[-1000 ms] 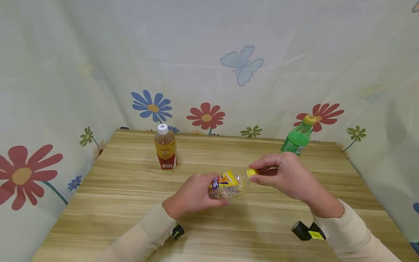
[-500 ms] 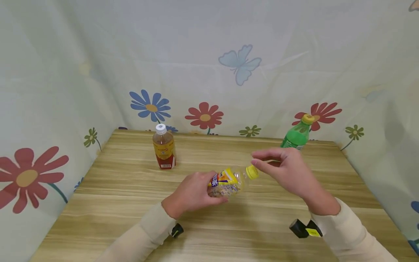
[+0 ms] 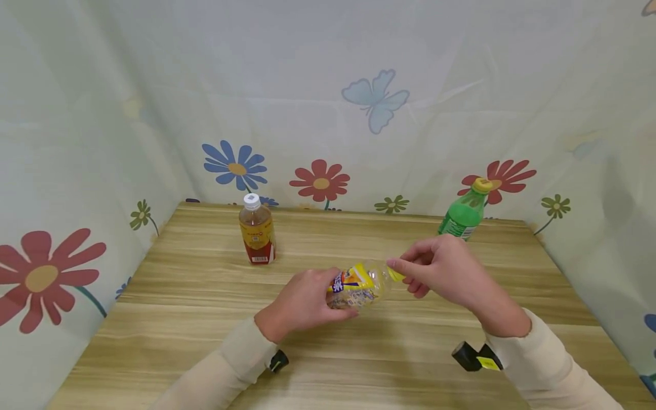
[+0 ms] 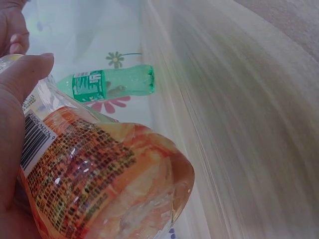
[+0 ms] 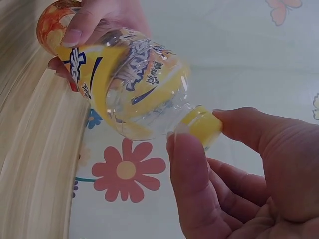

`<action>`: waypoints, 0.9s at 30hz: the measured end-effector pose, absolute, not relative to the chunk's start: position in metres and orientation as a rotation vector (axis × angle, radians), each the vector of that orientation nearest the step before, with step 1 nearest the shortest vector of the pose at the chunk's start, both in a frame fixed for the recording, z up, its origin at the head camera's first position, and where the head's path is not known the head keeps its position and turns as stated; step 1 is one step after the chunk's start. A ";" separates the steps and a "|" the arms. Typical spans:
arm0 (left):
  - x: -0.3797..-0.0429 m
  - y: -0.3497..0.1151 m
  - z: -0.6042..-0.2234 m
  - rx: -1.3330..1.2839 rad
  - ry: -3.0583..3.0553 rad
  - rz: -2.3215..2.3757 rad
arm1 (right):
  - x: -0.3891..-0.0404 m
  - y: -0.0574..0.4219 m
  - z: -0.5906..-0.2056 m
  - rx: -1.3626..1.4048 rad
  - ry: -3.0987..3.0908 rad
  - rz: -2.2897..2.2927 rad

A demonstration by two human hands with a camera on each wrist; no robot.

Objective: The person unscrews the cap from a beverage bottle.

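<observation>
My left hand grips a clear plastic bottle with a yellow and orange label, tilted with its neck to the right. The bottle looks to have no drink in it. In the right wrist view its yellow cap sits on the neck, between the thumb and index finger of my right hand, which pinch it. From the head view that right hand covers part of the cap. The left wrist view shows the bottle's base end tipped above the wooden table.
A tea-coloured bottle with a white cap stands at the back left of the wooden table. Behind my right hand is a green bottle with a yellow cap. A flowered cloth hangs around the table's back and sides.
My right hand's fingers came off the yellow cap half a second ago and pinch it again now, lower around it. My left hand and the bottle stay almost in place.
</observation>
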State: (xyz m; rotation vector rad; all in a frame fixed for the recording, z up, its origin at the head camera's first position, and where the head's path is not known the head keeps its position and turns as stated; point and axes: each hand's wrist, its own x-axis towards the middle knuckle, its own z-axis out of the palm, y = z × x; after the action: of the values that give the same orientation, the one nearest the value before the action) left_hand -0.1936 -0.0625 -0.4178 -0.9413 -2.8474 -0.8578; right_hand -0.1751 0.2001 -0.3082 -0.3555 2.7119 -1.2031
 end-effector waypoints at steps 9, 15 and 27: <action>-0.194 -0.063 -0.419 -0.930 -2.846 -0.864 | -0.174 0.202 -0.307 -0.460 2.729 -1.218; -0.193 -0.063 -0.419 -0.937 -2.841 -0.848 | -0.173 0.203 -0.307 -0.493 2.729 -1.216; -0.192 -0.063 -0.418 -0.941 -2.840 -0.848 | -0.171 0.205 -0.306 -0.557 2.729 -1.230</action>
State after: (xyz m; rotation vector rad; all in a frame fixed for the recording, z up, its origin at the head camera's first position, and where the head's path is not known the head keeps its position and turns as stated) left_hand -0.1918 -0.0630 -0.4185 -0.9412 -2.8403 -0.8480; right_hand -0.1709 0.2050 -0.3064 -0.5565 2.7292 -1.2302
